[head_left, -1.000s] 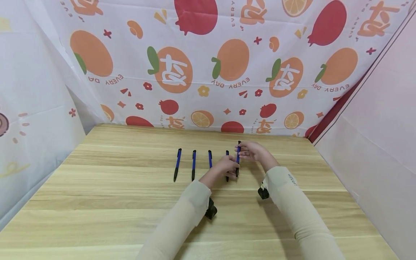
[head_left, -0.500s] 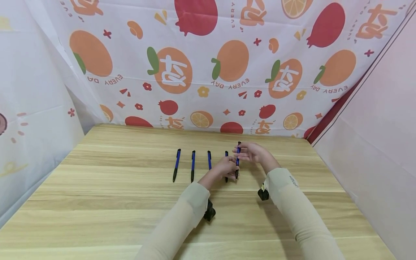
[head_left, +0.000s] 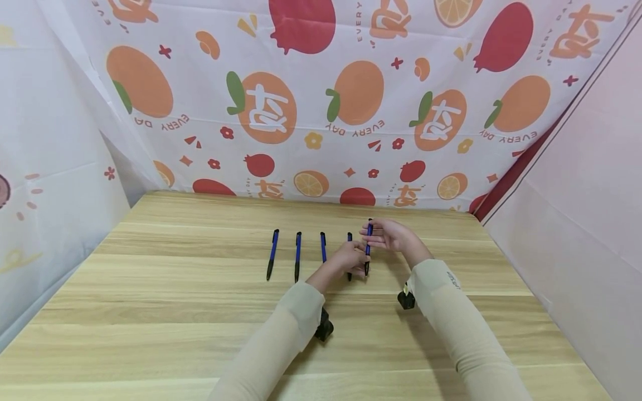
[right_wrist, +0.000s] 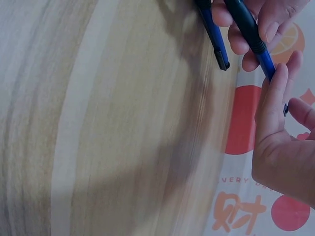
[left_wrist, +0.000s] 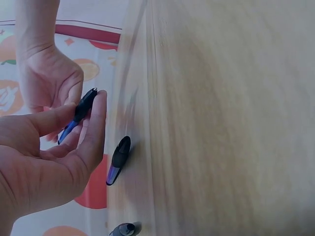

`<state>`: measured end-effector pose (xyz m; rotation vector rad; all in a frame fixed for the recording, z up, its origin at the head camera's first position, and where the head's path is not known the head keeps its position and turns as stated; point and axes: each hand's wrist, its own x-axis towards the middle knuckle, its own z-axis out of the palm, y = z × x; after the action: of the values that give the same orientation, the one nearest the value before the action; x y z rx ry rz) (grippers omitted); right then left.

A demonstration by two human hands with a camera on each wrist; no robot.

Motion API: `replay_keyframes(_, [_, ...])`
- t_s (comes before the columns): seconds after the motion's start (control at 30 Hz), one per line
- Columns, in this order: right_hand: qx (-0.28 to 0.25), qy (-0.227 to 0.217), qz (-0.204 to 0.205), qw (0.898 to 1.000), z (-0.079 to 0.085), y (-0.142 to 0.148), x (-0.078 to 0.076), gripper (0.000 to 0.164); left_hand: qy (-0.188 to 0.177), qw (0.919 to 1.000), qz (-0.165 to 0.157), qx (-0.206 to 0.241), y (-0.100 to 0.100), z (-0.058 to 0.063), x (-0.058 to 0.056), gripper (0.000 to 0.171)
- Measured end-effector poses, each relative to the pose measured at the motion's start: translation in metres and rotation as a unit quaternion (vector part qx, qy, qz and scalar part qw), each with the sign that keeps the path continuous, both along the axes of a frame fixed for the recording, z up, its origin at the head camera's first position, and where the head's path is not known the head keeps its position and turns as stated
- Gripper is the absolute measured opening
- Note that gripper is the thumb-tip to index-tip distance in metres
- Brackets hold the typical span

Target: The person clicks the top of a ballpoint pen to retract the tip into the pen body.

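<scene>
A blue and black pen (head_left: 368,268) is held between both hands above the table, at the right end of a row of similar pens. My left hand (head_left: 351,258) pinches its black grip end between thumb and fingers, plain in the left wrist view. At the far end my right hand (head_left: 390,234) holds the blue barrel and clip end, its fingers fairly straight along it and the thumb near the end. Under my left hand lies another pen (head_left: 349,237), partly covered. A third pen (head_left: 323,245) is half hidden by the left wrist.
Further left, two more pens, one at the far left (head_left: 272,254) and one beside it (head_left: 298,255), lie side by side on the wooden table (head_left: 150,312). A fruit-print cloth (head_left: 311,161) hangs at the table's back edge, with pale cloth walls on both sides.
The held pen has shifted and tilted very slightly between the hands. The fingers of my right hand have moved a little on it. The pens in the row stay where they were.
</scene>
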<state>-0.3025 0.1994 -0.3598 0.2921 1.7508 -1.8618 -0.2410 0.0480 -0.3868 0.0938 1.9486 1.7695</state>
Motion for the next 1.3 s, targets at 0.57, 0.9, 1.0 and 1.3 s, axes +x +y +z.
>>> replay_keyframes(0.57, [-0.026, -0.01, -0.025, 0.999, -0.002, -0.0054, 0.0019, 0.045, -0.028, 0.9989, -0.011, 0.037, -0.0029, -0.0051, -0.0013, 0.032])
replay_keyframes(0.9, [-0.027, -0.009, -0.026, 0.999, -0.0019, -0.0061, 0.0011, 0.044, -0.056, 0.9951, -0.023, 0.079, -0.0072, -0.007, -0.0038, 0.037])
replay_keyframes(1.0, [-0.03, -0.013, -0.032, 0.999, -0.0029, -0.0066, 0.0005, 0.042, -0.062, 0.9943, -0.021, 0.084, -0.0068, -0.0074, -0.0037, 0.034])
replay_keyframes(1.3, [-0.027, -0.014, -0.026, 0.999, -0.0041, -0.0078, -0.0011, 0.046, -0.066, 0.9936, -0.022, 0.089, -0.006, -0.0047, -0.0013, 0.036])
